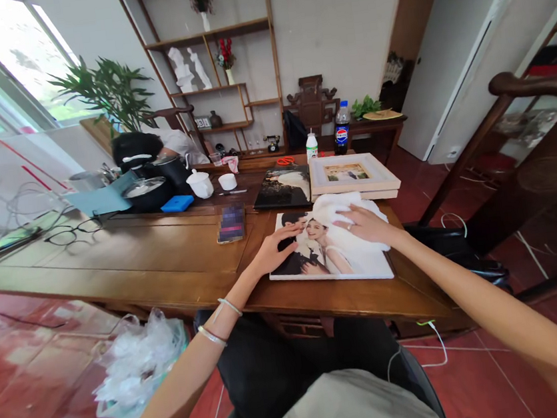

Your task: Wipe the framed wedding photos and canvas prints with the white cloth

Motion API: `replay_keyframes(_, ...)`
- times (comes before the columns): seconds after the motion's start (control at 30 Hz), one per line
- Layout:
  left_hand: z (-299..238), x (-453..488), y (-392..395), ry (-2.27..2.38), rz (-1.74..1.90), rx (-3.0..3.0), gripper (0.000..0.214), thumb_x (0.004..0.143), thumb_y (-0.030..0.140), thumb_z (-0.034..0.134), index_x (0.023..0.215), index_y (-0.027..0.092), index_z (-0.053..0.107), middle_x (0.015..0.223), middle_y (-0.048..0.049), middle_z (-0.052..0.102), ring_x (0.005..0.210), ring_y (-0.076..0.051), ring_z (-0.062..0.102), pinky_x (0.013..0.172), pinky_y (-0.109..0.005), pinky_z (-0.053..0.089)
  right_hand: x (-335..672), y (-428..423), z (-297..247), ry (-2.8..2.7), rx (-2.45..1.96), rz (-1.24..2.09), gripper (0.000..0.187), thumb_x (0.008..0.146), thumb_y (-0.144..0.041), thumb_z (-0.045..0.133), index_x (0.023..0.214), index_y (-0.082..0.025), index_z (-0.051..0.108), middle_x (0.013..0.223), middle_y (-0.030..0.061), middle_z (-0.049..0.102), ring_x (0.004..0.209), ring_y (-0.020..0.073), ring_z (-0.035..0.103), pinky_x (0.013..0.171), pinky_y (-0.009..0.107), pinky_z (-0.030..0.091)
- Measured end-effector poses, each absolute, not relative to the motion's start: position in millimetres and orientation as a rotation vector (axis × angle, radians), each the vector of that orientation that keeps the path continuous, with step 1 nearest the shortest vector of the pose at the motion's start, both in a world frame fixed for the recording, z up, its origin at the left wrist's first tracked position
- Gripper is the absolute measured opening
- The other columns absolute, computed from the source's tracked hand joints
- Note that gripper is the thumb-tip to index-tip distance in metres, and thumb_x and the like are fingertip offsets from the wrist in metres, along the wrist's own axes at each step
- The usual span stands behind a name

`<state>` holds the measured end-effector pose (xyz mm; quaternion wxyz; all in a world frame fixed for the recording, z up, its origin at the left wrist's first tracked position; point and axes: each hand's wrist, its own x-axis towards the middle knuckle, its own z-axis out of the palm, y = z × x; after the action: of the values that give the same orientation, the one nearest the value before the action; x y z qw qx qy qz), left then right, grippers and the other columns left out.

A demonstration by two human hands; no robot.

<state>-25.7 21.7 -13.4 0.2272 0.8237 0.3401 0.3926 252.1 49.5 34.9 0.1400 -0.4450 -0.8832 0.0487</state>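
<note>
From where I stand, the photo panel (332, 260) lies flat on the table (187, 246), close to the seated person's lap, with both hands over it. The left hand (279, 246) is at its left side, directly over the printed picture, fingers stretched out and the thumb parted from them. The right hand (361, 224) is over the panel's upper right part, with a bunched white cloth (331, 209) between it and the print; its fingers reach out across the cloth, though I can't tell whether they pinch any of it. Just beyond the panel sit a dark print (276, 192) and, to its right, a pale picture frame (318, 177). A phone (230, 224) rests left of the panel, apart from the left hand.
</note>
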Motion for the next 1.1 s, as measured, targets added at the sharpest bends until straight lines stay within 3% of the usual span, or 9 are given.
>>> replay_keyframes(0.23,-13.1,-24.7,21.1,0.945,1.102,2.247,0.035,0.087,0.034,0.056,0.118,0.020,0.063,0.127,-0.0087,0.060,0.124,-0.025,0.050,0.109,-0.044,0.033,249.2,-8.0,40.8,-2.679,-1.069,0.192,0.031,0.093,-0.031,0.041,0.111,-0.022,0.065,0.128,0.0089,0.058,0.123,0.0309,0.046,0.099,0.050,0.036)
replay_keyframes(0.37,-12.7,-24.4,20.5,0.961,1.100,2.247,0.035,0.086,0.034,0.056,0.118,0.020,0.063,0.126,-0.0080,0.061,0.125,-0.025,0.049,0.110,-0.045,0.032,245.5,-73.2,47.0,-2.752,-0.864,0.258,0.028,0.087,-0.018,0.048,0.109,-0.023,0.065,0.132,0.0086,0.054,0.131,0.0270,0.037,0.109,0.052,0.024)
replay_keyframes(0.47,-12.4,-24.7,20.4,0.961,1.097,2.252,0.035,0.086,0.033,0.057,0.118,0.020,0.063,0.127,-0.0082,0.060,0.127,-0.025,0.047,0.110,-0.045,0.032,243.3,-92.1,49.4,-2.813,-0.780,0.330,0.026,0.085,-0.018,0.052,0.106,-0.021,0.066,0.133,0.0113,0.053,0.132,0.0258,0.035,0.112,0.051,0.020)
replay_keyframes(0.67,-13.5,-25.8,22.5,0.944,1.091,2.245,0.035,0.086,0.034,0.056,0.117,0.019,0.063,0.128,-0.0087,0.059,0.128,-0.024,0.046,0.111,-0.045,0.031,247.9,-23.6,47.0,-2.725,-0.912,0.379,0.031,0.093,-0.034,0.043,0.116,-0.027,0.062,0.133,0.0038,0.054,0.128,0.0270,0.040,0.106,0.049,0.031)
replay_keyframes(0.87,-10.9,-25.7,20.6,0.945,1.057,2.251,0.035,0.087,0.033,0.055,0.119,0.020,0.062,0.128,-0.0084,0.059,0.127,-0.023,0.047,0.111,-0.045,0.031,256.7,57.9,35.5,-2.518,-1.263,0.403,0.045,0.092,-0.053,0.036,0.122,-0.028,0.059,0.131,0.0024,0.056,0.132,0.0314,0.035,0.105,0.051,0.030)
replay_keyframes(1.1,-10.9,-24.8,20.4,0.957,1.077,2.225,0.036,0.087,0.036,0.055,0.118,0.020,0.062,0.127,-0.0082,0.060,0.127,-0.024,0.047,0.111,-0.047,0.030,252.4,28.8,34.6,-2.557,-1.228,0.357,0.041,0.091,-0.048,0.041,0.118,-0.024,0.061,0.134,0.0061,0.053,0.131,0.0321,0.036,0.106,0.050,0.028)
